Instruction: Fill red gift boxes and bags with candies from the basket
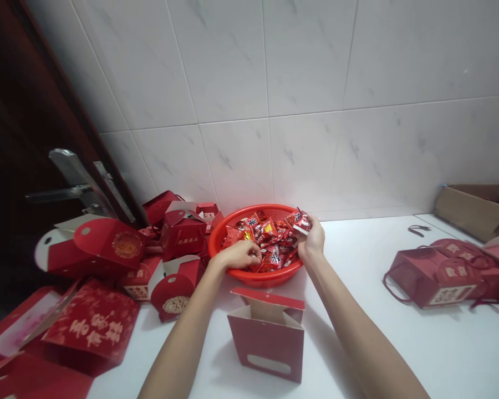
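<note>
Centrally, wrapped candies (270, 235) fill a red basket (270, 279).
The right hand (314, 242) is clamped on candy packets (301, 221); the left hand (239, 255) curls over the candies — grip unclear. Leftward, a red box (93, 324) shows gold Chinese characters.

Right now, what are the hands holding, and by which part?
The right hand holds wrapped candy by its right side; I can't tell for the left hand.

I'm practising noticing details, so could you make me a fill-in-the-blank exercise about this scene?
The hand visibly holding a packet by the basket is the person's ____ one.
The upright box in front of the basket has its top ____.
The door handle is on the picture's ____ side.
The wall behind is covered with ____.
Missing words: right; open; left; tiles.
</note>
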### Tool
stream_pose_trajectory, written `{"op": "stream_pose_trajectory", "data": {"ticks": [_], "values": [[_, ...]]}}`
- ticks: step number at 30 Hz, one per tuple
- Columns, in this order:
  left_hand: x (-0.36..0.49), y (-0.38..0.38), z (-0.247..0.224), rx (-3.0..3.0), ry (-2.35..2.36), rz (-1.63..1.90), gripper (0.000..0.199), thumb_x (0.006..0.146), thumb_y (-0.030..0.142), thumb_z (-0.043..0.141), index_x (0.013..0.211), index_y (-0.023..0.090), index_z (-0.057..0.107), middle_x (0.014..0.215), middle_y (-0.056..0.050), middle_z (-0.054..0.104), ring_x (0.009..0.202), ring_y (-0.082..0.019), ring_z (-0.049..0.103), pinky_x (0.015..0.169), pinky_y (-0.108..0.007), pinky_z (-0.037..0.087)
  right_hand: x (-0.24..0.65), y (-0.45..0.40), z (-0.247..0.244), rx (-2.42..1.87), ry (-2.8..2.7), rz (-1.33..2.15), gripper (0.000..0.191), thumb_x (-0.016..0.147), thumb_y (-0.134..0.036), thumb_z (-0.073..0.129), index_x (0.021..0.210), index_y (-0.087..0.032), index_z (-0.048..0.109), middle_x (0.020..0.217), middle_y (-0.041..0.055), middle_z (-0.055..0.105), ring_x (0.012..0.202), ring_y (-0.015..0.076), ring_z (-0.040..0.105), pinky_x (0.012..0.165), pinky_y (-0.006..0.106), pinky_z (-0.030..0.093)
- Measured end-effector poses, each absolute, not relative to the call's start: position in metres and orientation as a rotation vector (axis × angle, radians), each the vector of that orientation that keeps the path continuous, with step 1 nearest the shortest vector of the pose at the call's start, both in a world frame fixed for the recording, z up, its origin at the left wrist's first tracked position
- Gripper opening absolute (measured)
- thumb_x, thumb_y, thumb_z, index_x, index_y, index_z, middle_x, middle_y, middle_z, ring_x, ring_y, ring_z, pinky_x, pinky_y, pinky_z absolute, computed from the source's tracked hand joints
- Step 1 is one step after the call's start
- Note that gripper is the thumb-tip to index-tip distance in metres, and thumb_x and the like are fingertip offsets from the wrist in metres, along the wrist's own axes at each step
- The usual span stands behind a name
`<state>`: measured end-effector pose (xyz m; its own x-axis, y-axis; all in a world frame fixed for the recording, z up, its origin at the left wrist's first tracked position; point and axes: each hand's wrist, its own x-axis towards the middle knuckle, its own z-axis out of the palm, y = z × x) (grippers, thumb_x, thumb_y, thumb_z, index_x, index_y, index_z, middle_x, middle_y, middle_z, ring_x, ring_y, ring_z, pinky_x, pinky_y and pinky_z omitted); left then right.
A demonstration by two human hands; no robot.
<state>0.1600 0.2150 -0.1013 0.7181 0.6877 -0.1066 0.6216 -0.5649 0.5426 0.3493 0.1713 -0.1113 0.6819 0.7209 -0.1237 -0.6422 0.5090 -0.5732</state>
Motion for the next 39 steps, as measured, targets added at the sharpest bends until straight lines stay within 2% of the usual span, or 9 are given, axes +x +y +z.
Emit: {"op": "stream_pose_trajectory", "data": {"ticks": [5, 11, 14, 18, 21, 28, 33, 39], "values": [[0.162, 0.213, -0.099, 2.327, 1.121, 0.326, 0.010, 0.063, 0.026, 0.062, 0.064, 0.020, 0.070, 0.068, -0.002, 0.071, 0.070, -0.021, 0.065, 0.062, -0.025, 0.046, 0.352, 0.174, -0.117, -0.664, -0.234, 0.813, 0.007, 0.069, -0.024, 0.063, 0.072, -0.022, 0.057, 0.061, -0.0065, 0.064, 0.054, 0.0114, 0.062, 0.047, 0.021, 0.051], [0.163, 0.211, -0.100, 2.219, 1.222, 0.380, 0.010, 0.062, 0.023, 0.060, 0.053, 0.020, 0.062, 0.055, -0.001, 0.067, 0.059, -0.018, 0.063, 0.055, -0.024, 0.042, 0.349, 0.171, -0.112, -0.656, -0.197, 0.838, 0.008, 0.068, -0.023, 0.063, 0.071, -0.022, 0.056, 0.061, -0.0068, 0.064, 0.053, 0.0110, 0.062, 0.046, 0.021, 0.050], [0.163, 0.214, -0.101, 2.204, 1.171, 0.486, 0.014, 0.063, 0.027, 0.058, 0.053, 0.019, 0.062, 0.056, -0.001, 0.066, 0.058, -0.017, 0.061, 0.057, -0.025, 0.042, 0.348, 0.169, -0.110, -0.654, -0.194, 0.856, 0.007, 0.066, -0.023, 0.063, 0.070, -0.021, 0.057, 0.061, -0.0065, 0.064, 0.053, 0.0104, 0.061, 0.046, 0.020, 0.049], [0.162, 0.221, -0.102, 2.077, 1.166, 0.844, 0.023, 0.066, 0.038, 0.060, 0.057, 0.018, 0.065, 0.058, -0.002, 0.066, 0.060, -0.017, 0.059, 0.061, -0.026, 0.043, 0.348, 0.169, -0.111, -0.645, -0.211, 0.871, 0.007, 0.065, -0.023, 0.064, 0.068, -0.021, 0.058, 0.060, -0.0062, 0.064, 0.053, 0.0112, 0.061, 0.046, 0.021, 0.049], [0.162, 0.222, -0.101, 1.928, 1.098, 0.982, 0.027, 0.065, 0.044, 0.064, 0.059, 0.017, 0.064, 0.060, -0.002, 0.066, 0.062, -0.016, 0.059, 0.064, -0.027, 0.045, 0.349, 0.170, -0.112, -0.647, -0.250, 0.893, 0.007, 0.065, -0.022, 0.064, 0.068, -0.021, 0.058, 0.060, -0.0070, 0.064, 0.053, 0.0108, 0.061, 0.047, 0.021, 0.049], [0.161, 0.218, -0.097, 1.835, 0.978, 1.008, 0.038, 0.063, 0.054, 0.074, 0.064, 0.018, 0.062, 0.062, 0.000, 0.064, 0.062, -0.015, 0.058, 0.066, -0.027, 0.047, 0.345, 0.164, -0.104, -0.621, -0.249, 0.981, 0.003, 0.064, -0.019, 0.065, 0.066, -0.020, 0.062, 0.060, -0.0055, 0.068, 0.053, 0.0112, 0.060, 0.047, 0.021, 0.048], [0.161, 0.216, -0.095, 1.780, 0.961, 1.008, 0.038, 0.061, 0.053, 0.076, 0.064, 0.017, 0.063, 0.065, -0.001, 0.065, 0.065, -0.016, 0.059, 0.070, -0.028, 0.047, 0.340, 0.155, -0.099, -0.652, -0.512, 1.094, 0.013, 0.057, -0.019, 0.076, 0.065, -0.019, 0.065, 0.058, -0.0052, 0.067, 0.053, 0.0112, 0.058, 0.046, 0.020, 0.046], [0.162, 0.213, -0.091, 1.800, 0.996, 1.077, 0.041, 0.060, 0.055, 0.076, 0.062, 0.018, 0.060, 0.065, -0.001, 0.065, 0.067, -0.017, 0.058, 0.071, -0.029, 0.046, 0.336, 0.148, -0.097, -0.714, -0.722, 1.199, 0.026, 0.055, -0.025, 0.083, 0.078, -0.017, 0.072, 0.070, 0.0001, 0.074, 0.058, 0.0147, 0.064, 0.046, 0.022, 0.052]]}}
